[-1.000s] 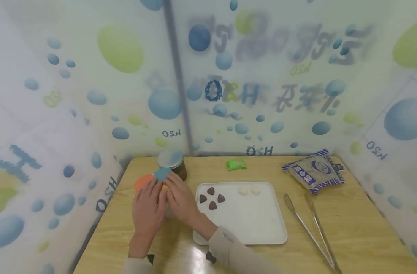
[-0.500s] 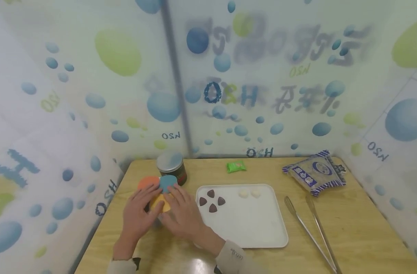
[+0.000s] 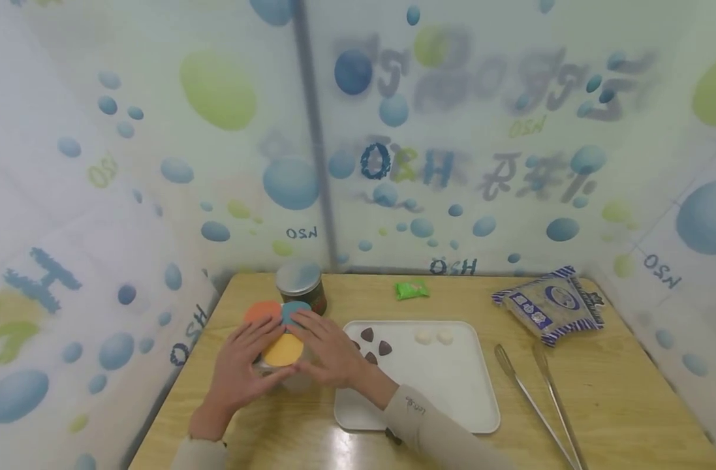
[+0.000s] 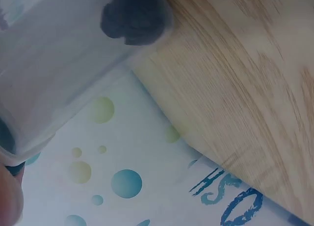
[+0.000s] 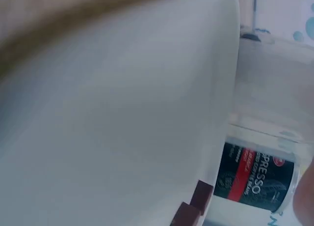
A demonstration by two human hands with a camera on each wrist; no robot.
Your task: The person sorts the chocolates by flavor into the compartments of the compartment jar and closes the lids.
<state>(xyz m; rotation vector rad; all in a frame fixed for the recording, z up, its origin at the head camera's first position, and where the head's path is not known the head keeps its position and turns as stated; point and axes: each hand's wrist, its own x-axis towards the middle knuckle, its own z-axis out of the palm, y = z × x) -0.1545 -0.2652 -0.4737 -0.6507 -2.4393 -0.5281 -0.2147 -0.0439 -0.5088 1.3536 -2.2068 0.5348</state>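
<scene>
A clear container (image 4: 64, 64), with a lid (image 3: 283, 350) of orange, blue and yellow discs, stands, seemingly upright, at the left of the table (image 3: 657, 424); a dark mass (image 4: 135, 19) shows through its wall. My left hand (image 3: 237, 369) lies over the orange part and my right hand (image 3: 334, 356) over the blue, the fingers of both nearly straight and unclamped, the thumbs meeting at the near edge; this arrangement, I judge, spreads pressure around the lid and steadies the container from both sides. Just beyond stands an espresso can (image 5: 255, 177). To the right, partly beneath my right forearm, lies a white tray (image 3: 440, 398); dark brown pieces (image 3: 384, 348) cluster at its far left and two pale pieces (image 3: 444, 336) sit apart from them, probably to separate the kinds. A green packet (image 3: 412, 290) lies behind the tray. Tongs (image 3: 506, 364) rest to its right, joined end toward me, presumably for easy reach; a striped bag (image 3: 545, 303) lies farther back.
</scene>
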